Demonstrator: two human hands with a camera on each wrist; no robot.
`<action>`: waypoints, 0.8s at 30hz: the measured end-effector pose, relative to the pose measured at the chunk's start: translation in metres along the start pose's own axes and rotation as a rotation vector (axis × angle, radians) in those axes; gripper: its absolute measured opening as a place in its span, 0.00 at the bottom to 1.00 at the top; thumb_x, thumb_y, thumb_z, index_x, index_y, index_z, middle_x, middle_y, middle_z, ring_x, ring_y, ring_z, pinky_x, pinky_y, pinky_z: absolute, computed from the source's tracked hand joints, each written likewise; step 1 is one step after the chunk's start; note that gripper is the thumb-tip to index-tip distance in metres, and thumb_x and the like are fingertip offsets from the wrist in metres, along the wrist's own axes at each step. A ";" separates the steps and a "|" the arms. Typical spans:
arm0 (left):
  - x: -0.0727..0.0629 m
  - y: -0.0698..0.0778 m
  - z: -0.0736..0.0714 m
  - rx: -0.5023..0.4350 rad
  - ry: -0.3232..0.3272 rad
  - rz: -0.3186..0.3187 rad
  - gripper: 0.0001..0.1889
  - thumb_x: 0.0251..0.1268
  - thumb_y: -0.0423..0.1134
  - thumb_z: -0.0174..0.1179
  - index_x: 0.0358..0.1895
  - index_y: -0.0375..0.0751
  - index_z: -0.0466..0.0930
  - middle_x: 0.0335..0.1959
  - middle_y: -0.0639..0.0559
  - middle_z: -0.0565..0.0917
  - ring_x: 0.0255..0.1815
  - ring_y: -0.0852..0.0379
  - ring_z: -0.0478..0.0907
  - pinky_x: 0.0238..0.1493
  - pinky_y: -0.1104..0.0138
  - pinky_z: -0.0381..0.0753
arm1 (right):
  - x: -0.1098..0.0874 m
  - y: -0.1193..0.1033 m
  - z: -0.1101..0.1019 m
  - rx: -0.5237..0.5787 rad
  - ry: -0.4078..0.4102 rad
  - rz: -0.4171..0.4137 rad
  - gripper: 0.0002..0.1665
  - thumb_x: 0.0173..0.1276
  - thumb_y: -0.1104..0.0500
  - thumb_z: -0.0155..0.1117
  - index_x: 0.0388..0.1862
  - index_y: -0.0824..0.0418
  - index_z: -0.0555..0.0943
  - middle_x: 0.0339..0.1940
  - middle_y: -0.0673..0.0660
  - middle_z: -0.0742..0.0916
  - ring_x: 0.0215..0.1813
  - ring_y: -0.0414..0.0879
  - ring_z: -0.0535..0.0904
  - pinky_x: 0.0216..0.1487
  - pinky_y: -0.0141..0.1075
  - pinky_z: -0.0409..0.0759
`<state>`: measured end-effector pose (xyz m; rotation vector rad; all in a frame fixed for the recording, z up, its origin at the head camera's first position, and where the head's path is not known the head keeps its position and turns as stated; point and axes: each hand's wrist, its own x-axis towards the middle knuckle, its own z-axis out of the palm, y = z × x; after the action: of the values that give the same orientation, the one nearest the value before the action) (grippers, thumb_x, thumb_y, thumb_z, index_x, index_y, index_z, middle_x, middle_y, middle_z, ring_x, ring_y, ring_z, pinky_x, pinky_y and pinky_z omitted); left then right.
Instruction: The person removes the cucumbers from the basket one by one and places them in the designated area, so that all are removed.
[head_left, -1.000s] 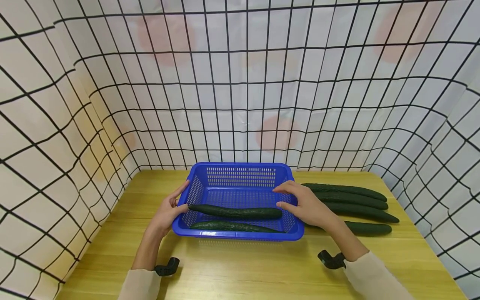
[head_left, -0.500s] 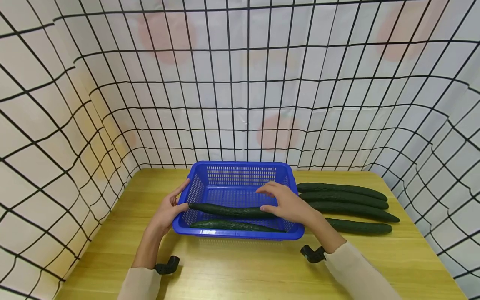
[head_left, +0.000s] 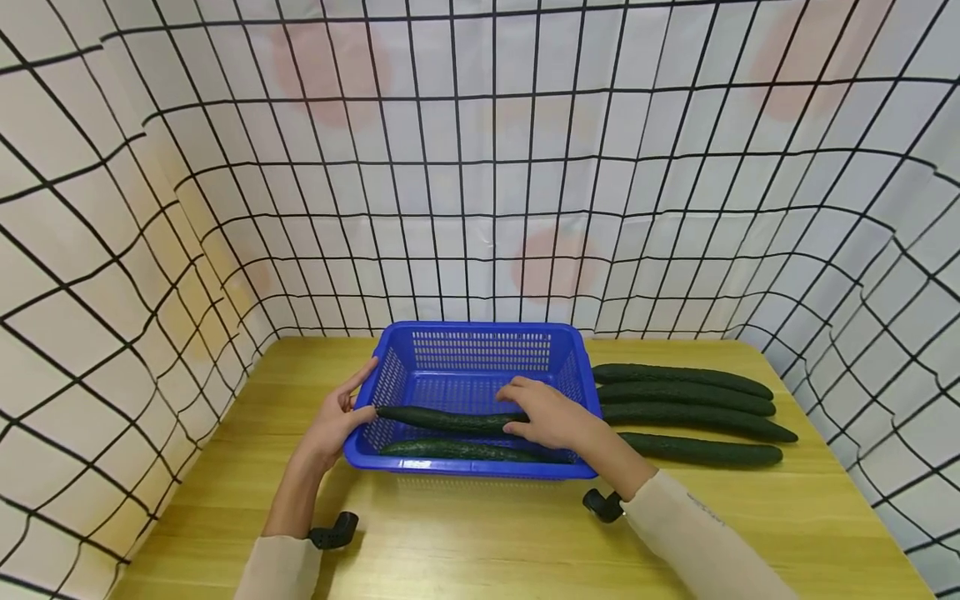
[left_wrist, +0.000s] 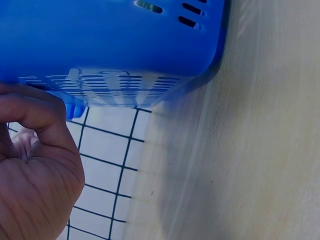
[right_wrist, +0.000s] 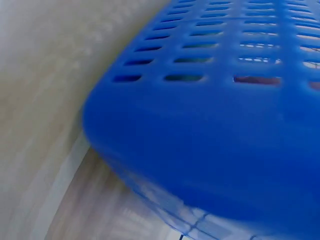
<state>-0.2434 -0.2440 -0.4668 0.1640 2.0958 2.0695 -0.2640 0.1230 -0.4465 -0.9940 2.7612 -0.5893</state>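
Note:
My left hand (head_left: 332,427) grips the left rim of a blue plastic basket (head_left: 468,467), its thumb by the tip of a dark green cucumber (head_left: 442,421). The left wrist view shows that hand's curled fingers (left_wrist: 47,112) against the basket (left_wrist: 100,42). My right hand (head_left: 558,418) reaches into the basket over the same cucumber's right part, thumb on the near side, fingers parted above the far side. Contact there is unclear. A second cucumber (head_left: 461,451) lies along the basket's near wall. In the right wrist view, the basket's side (right_wrist: 200,130) fills most of the picture, with no hand visible.
Several cucumbers (head_left: 697,418) lie side by side on the wooden table (head_left: 465,542), right of the basket. White cloth (head_left: 450,192) with a black grid closes off the back and both sides. Black wrist cameras (head_left: 336,532) sit on both wrists.
My right hand has moved left and slightly lower, from the basket's right rim to above the upper cucumber, covering its right end. The left hand and basket have stayed put.

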 end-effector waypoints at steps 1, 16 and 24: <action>0.000 0.000 0.000 0.001 -0.002 0.002 0.47 0.64 0.22 0.55 0.84 0.56 0.51 0.31 0.43 0.84 0.42 0.42 0.89 0.43 0.51 0.90 | 0.000 -0.001 0.001 -0.004 -0.005 0.006 0.27 0.72 0.52 0.68 0.67 0.59 0.79 0.63 0.55 0.82 0.65 0.52 0.80 0.65 0.49 0.82; 0.001 -0.002 -0.001 0.012 0.012 -0.017 0.47 0.64 0.23 0.56 0.84 0.59 0.53 0.28 0.45 0.81 0.42 0.39 0.89 0.44 0.49 0.90 | 0.006 0.002 0.008 -0.204 -0.202 0.111 0.35 0.72 0.42 0.67 0.72 0.57 0.77 0.74 0.60 0.78 0.76 0.56 0.72 0.75 0.52 0.74; 0.001 -0.002 -0.001 0.007 0.006 -0.017 0.47 0.64 0.23 0.55 0.84 0.59 0.52 0.29 0.42 0.84 0.44 0.34 0.88 0.43 0.47 0.89 | 0.006 0.003 0.008 -0.237 -0.200 0.034 0.27 0.72 0.51 0.69 0.67 0.57 0.81 0.63 0.58 0.83 0.64 0.52 0.80 0.66 0.46 0.82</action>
<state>-0.2445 -0.2448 -0.4685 0.1410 2.1005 2.0556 -0.2686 0.1188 -0.4553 -0.9887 2.7045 -0.1484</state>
